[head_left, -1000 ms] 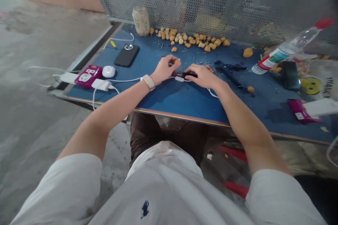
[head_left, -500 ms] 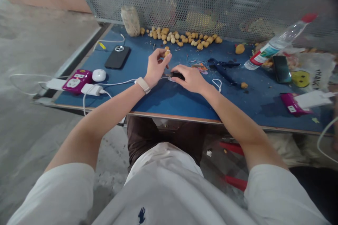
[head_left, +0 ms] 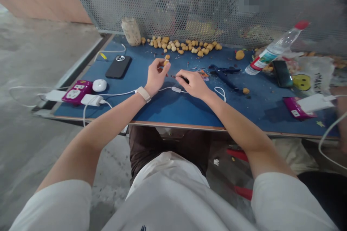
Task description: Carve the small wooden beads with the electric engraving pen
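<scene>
My left hand (head_left: 156, 78) is closed, pinching a small tan gourd-shaped piece (head_left: 167, 57) between thumb and fingertips. The piece has two rounded lobes with a pale band between them. To its right, my right hand (head_left: 195, 86) wraps round a thin tool with a dark handle (head_left: 185, 79); its narrow tip points left toward my left hand, apart from the piece. The exact kind of tool is too small to make out. Below the hands, a white cable with an inline switch (head_left: 176, 89) lies on the blue tabletop (head_left: 173, 110).
Many tan nut-like pieces (head_left: 187, 47) line the perforated metal panel (head_left: 173, 14), beside a cloudy jar (head_left: 131, 31). A black phone (head_left: 118, 67) and purple power strip (head_left: 77, 92) sit left. Blue-handled pliers (head_left: 225, 77), a tilted bottle (head_left: 271, 56) and another phone (head_left: 282, 74) lie right.
The tool has drawn back a little from my left hand, and the cable's switch shows more fully. The whole view has shifted slightly. Both hands keep their hold.
</scene>
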The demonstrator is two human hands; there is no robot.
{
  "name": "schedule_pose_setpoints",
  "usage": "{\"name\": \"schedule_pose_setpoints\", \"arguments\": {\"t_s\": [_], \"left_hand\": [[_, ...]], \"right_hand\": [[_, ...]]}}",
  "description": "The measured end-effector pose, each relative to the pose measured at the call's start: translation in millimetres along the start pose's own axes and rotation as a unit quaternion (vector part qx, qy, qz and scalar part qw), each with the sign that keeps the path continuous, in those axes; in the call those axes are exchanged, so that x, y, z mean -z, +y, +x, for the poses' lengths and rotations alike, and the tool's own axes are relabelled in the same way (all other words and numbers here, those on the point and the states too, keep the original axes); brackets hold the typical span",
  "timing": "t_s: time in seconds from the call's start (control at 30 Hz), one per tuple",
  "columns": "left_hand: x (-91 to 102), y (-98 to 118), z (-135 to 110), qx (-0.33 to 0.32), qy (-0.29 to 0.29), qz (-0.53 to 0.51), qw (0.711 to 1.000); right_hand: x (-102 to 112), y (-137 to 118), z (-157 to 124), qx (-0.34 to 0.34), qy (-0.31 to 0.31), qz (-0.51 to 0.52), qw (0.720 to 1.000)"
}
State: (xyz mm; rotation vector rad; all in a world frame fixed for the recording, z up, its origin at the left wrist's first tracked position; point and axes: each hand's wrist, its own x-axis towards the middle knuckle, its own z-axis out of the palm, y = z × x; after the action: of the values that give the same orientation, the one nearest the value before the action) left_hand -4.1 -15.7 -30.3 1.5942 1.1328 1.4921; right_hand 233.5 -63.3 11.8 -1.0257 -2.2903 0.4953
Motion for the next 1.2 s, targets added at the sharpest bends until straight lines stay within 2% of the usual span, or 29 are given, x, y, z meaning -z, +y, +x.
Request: {"name": "schedule_pose_setpoints", "arguments": {"t_s": [0.13, 0.33, 0.43, 0.53, 0.6, 0.67, 0.73, 0.83, 1.03, 1.2], "left_hand": [[-6.7, -2.5, 8.5, 0.036, 0.002, -0.006, 0.999], [-40.6, -5.5, 56.3, 0.119, 0.098, -0.074, 0.985], [-50.4, -8.0, 58.4, 0.109, 0.080, -0.061, 0.989], [-41.5, -7.5, 41.3, 0.035, 0.003, -0.012, 0.999], [-26.5, -7.1, 29.6, -0.011, -0.046, 0.017, 0.999], [-9.1, -7.7, 22.7, -0.053, -0.067, 0.060, 0.994], [6.3, -9.0, 20.9, -0.064, -0.081, 0.093, 0.990], [19.3, -10.1, 22.9, -0.043, -0.096, 0.098, 0.990], [15.1, -8.3, 25.0, -0.041, -0.102, 0.089, 0.990], [12.0, -12.0, 23.1, -0.041, -0.103, 0.114, 0.987]], "right_hand": [[-2.4, 21.3, 2.1, 0.019, 0.042, 0.040, 0.998], [-10.3, 47.0, 4.3, 0.038, 0.091, 0.054, 0.994], [-9.2, 48.6, 2.8, 0.038, 0.101, 0.061, 0.992], [-8.2, 47.5, 1.6, 0.036, 0.097, 0.078, 0.992], [-8.1, 48.0, 1.7, 0.036, 0.081, 0.084, 0.993], [-7.8, 49.4, 2.2, 0.035, 0.061, 0.080, 0.994], [-6.6, 50.6, 2.7, 0.030, 0.039, 0.069, 0.996], [-3.4, 49.9, 2.9, 0.017, 0.007, 0.054, 0.998], [-2.0, 41.2, 1.7, 0.019, -0.049, 0.007, 0.999], [-3.3, 31.4, 0.5, 0.013, -0.059, 0.011, 0.998]]}}
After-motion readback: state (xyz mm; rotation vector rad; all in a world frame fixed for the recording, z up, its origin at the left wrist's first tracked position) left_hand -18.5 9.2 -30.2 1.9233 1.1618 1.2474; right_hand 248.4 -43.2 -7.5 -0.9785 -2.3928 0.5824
